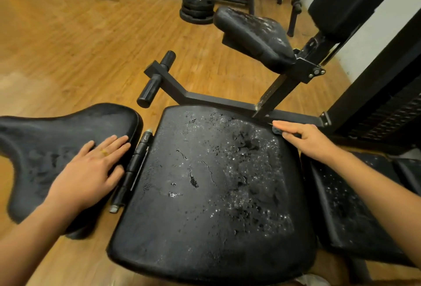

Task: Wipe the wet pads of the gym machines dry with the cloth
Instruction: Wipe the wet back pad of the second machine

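While beads and streaks of water lie across the seat pad [205,183], thickest toward its right half, the right hand [305,140] rests at the seat's far right corner. It holds a small dark cloth [279,131] between its fingers. The left hand [91,169] lies flat, fingers straight and close together, on the curved pad [57,135] just left of the seat, with a ring [104,152] on one finger.

Edges and room: a narrow gap along the seat's left edge holds a black hinge [134,167]. The seat's far edge meets a frame bar [218,101], which angles off to two handle grips [157,78]. A slim gap divides the seat's right edge from a side pad [341,206], also speckled with drops. Open wooden floor [68,46] spreads beyond the seat to the far left.

Hidden or unclear: most of the cloth is covered by the right hand's fingers, so its shape cannot be told. The curved pad and the side pad are cut off by the picture's edges. Beyond the seat, a raised pad [255,37] shows pale wet marks. Farther off, stacked weight plates [197,10] and other machine frames appear dark and indistinct.
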{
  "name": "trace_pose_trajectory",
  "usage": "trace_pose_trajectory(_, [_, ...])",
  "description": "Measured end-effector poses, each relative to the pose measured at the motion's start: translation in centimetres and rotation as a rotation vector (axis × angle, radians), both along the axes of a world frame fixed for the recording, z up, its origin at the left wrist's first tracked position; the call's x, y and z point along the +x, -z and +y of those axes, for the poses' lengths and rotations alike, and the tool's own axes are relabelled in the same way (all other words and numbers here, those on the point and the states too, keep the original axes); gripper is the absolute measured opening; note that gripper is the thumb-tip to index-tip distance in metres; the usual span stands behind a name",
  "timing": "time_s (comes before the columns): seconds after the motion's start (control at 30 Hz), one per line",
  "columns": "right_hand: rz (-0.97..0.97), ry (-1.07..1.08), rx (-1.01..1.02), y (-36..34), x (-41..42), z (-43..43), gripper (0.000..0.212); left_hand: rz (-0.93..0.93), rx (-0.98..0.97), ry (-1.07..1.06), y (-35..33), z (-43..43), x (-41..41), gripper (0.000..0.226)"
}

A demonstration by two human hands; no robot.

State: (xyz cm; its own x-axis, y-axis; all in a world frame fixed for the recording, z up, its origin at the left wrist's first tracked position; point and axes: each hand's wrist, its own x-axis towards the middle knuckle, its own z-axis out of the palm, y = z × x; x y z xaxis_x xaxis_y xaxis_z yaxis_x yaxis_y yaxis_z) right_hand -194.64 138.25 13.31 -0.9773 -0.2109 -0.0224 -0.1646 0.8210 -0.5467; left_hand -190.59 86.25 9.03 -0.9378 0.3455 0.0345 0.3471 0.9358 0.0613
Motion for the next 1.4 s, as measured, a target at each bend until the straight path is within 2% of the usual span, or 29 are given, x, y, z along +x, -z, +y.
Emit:
trace_pose_trajectory(0.17, [0.056,-0.139,0.053,0.3,-4.5,-5.5,0.04,0.02,-0.002,0.001,-0.1,0.2,0.0,0.065])
trace_pose_trajectory(0.33, [0.064,-0.29,0.002,0.6,-9.9,-15.1,0.038,0.015,0.008,-0.009,0.0,0.3,0.0,0.064])
trace_pose_trajectory(0.5, [-0.021,-0.475,0.151,0.4,-13.4,-25.4,0.035,-0.005,0.007,-0.019,0.0,0.3,-0.1,0.065])
trace_pose_trajectory(0.6, [-0.05,-0.513,0.182,0.5,-13.9,-27.3,0.033,-0.015,0.017,-0.028,-0.2,0.2,0.0,0.065])
trace_pose_trajectory(0.67, [-0.052,-0.504,0.121,0.1,-13.2,-25.9,0.035,-0.019,0.014,-0.026,-0.4,0.2,0.0,0.066])
trace_pose_trajectory(0.83, [-0.062,-0.311,-0.023,-0.8,-10.4,-16.7,0.038,-0.007,0.012,-0.026,-0.6,0.4,0.0,0.066])
trace_pose_trajectory(1.07, [-0.028,0.015,0.034,-0.1,-1.2,-3.4,0.04,-0.005,0.005,-0.03,-0.6,0.4,0.0,0.071])
trace_pose_trajectory(1.27, [0.029,0.356,-0.072,2.7,3.5,-3.0,0.044,0.007,-0.027,-0.03,-0.2,0.5,-0.2,0.072])
trace_pose_trajectory(1.33, [0.007,0.416,-0.107,2.5,4.3,-3.9,0.045,-0.004,-0.033,-0.034,-0.1,0.4,-0.4,0.073])
trace_pose_trajectory(1.4, [-0.023,0.437,-0.049,2.4,5.8,-4.9,0.047,-0.007,-0.028,-0.035,0.1,0.3,-0.3,0.073])
